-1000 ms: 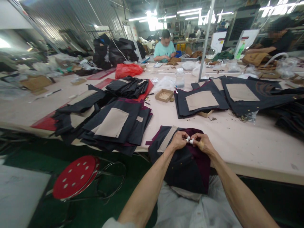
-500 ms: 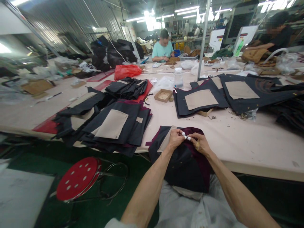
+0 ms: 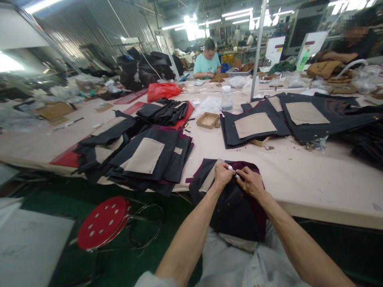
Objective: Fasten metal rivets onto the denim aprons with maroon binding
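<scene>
A dark grey fabric piece (image 3: 231, 209) with a maroon underside and a beige strip hangs over the table's near edge onto my lap. My left hand (image 3: 223, 175) pinches it near its upper middle, with white coverings on the fingertips. Close beside it, my right hand (image 3: 251, 182) is closed on the maroon part, its fingertips almost touching the left ones. Anything small between the fingertips is hidden. A few tiny brass-coloured dots show on the dark cloth below my hands.
Stacked dark panels with beige patches (image 3: 144, 155) lie left, more panels (image 3: 255, 125) right. A small cardboard box (image 3: 207, 120) holds tiny pieces; loose metal bits (image 3: 269, 148) lie nearby. A red stool (image 3: 103, 223) stands below left. A metal pole (image 3: 257, 52) rises mid-table. Two co-workers sit beyond.
My right hand has turned so its fingers curl further over the maroon cloth, hiding more of its fingertips. My left hand stays pinched in place. The view has shifted slightly.
</scene>
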`<action>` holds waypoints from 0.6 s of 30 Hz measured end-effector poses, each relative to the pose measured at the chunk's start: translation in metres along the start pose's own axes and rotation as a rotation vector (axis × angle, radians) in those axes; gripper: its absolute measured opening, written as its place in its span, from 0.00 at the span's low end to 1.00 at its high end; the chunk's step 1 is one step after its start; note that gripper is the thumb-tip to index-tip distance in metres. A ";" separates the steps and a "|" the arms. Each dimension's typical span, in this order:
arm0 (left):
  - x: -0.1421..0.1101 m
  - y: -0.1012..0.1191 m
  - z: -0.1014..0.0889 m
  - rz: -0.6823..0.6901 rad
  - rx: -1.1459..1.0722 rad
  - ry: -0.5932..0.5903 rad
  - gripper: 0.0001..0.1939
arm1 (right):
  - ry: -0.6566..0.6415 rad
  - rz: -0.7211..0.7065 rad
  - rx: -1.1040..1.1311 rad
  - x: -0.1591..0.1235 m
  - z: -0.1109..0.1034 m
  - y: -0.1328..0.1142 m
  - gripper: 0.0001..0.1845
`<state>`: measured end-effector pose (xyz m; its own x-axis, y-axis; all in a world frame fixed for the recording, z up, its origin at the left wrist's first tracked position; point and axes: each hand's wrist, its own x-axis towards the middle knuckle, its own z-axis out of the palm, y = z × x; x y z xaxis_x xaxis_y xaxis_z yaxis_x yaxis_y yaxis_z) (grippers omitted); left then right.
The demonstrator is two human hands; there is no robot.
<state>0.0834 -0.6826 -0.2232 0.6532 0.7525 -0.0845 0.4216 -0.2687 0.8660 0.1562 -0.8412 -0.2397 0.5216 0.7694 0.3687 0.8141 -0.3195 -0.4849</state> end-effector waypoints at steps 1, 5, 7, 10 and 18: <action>-0.001 0.001 0.000 -0.005 -0.012 0.014 0.08 | 0.006 0.003 -0.023 0.000 0.001 0.000 0.18; -0.003 0.005 -0.001 -0.009 -0.051 0.046 0.08 | 0.024 0.009 -0.066 0.000 0.003 0.000 0.17; -0.004 0.007 -0.002 -0.010 -0.058 0.048 0.08 | 0.027 0.010 -0.071 0.000 0.003 0.001 0.16; -0.004 0.009 -0.002 -0.017 -0.067 0.056 0.08 | 0.043 0.030 -0.050 0.000 0.002 0.002 0.16; -0.006 0.013 0.000 -0.031 -0.050 0.082 0.09 | 0.036 0.069 -0.057 0.000 -0.001 0.001 0.15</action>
<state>0.0849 -0.6912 -0.2115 0.5857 0.8073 -0.0725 0.4075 -0.2160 0.8873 0.1572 -0.8423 -0.2402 0.5853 0.7241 0.3650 0.7885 -0.4033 -0.4643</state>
